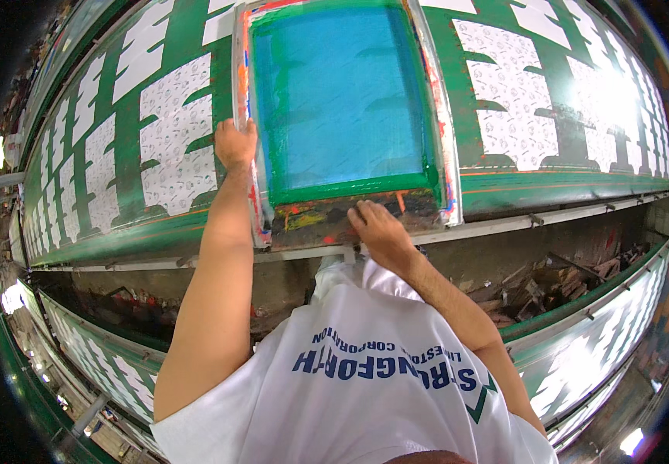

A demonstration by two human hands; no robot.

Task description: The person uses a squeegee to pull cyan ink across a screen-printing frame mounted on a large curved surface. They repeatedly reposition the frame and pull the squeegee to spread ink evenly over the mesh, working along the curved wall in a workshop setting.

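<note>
A screen printing frame (452,174) with a blue mesh (342,100) and green borders lies over the long table in front of me. My left hand (235,145) is closed around its left rail. At the near end, my right hand (381,236) has its fingers bent over the dark, ink-smeared edge; the thumb's grip is partly hidden. Through the mesh, faint curved shapes of a piece beneath are visible. White cut pieces with small printed drawings (176,131) lie left of the frame, and similar printed pieces (508,93) lie to its right.
The green table (497,182) stretches far to both sides, with a metal rail (497,229) along its near edge. Scrap and debris (551,290) fill the gap beside me. Another table with white pieces (605,340) stands behind me. Plain white pieces (145,46) lie farther back.
</note>
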